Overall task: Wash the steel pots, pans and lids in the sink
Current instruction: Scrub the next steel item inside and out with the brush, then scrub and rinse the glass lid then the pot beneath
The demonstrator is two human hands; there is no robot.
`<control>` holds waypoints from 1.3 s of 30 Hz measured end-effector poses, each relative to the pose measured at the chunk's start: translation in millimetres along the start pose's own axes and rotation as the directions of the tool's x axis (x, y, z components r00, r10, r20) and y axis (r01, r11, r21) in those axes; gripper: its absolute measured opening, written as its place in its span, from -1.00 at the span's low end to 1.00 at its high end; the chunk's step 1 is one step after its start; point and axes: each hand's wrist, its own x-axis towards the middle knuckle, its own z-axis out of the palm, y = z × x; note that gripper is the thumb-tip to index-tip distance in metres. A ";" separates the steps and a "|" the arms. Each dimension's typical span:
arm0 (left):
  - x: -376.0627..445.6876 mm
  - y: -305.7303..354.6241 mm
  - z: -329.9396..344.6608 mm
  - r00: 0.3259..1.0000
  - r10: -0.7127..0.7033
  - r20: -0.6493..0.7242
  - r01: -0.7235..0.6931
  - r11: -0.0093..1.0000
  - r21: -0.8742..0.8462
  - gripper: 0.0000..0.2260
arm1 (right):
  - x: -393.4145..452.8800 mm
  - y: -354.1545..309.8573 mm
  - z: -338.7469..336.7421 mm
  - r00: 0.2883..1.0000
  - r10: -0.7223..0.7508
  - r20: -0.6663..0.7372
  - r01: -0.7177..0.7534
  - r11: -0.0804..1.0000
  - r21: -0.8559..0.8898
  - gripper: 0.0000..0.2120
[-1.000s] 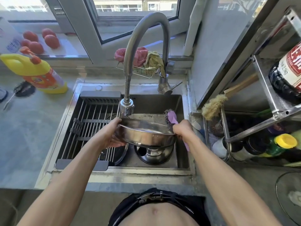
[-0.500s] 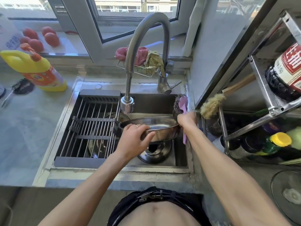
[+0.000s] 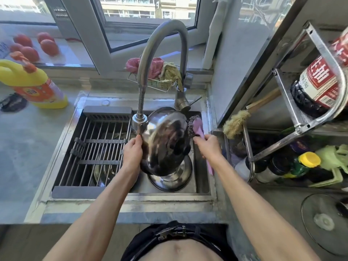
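Below the faucet (image 3: 140,121), the left hand (image 3: 131,153) clamps the tilted steel pan (image 3: 165,144) by its rim; right hand (image 3: 209,147) grips a scrubber (image 3: 195,125). Wet, rigid steel likely slips.

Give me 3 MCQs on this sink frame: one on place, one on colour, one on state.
1. Where is the drying rack?
A. over the sink's left half
B. on the windowsill
C. on the right shelf

2. What colour is the scrubber handle in the right hand?
A. green
B. purple
C. red

3. How is the steel pan in the left hand held?
A. flat, opening up
B. lying on the counter
C. tipped on edge, outer bottom toward the camera

Answers: 1 A, its bars span the left of the sink. 2 B, handle is pale purple. 3 C, the curved underside shows.
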 end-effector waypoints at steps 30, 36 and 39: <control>-13.6 -45.6 -64.7 0.941 -0.318 0.117 0.245 0.878 0.411 -0.79 | 16.9 75.1 94.5 0.985 0.060 0.164 0.040 0.838 -0.544 -0.01; -27.5 -24.6 -64.2 0.953 -0.274 0.125 0.194 0.877 0.440 -0.76 | 22.0 66.6 107.3 0.986 0.051 0.160 0.057 0.794 -0.605 -0.15; -23.3 -19.0 -58.9 0.956 -0.267 0.121 0.181 0.863 0.472 -0.77 | 26.9 60.9 110.8 0.976 0.082 0.202 0.062 0.783 -0.619 -0.25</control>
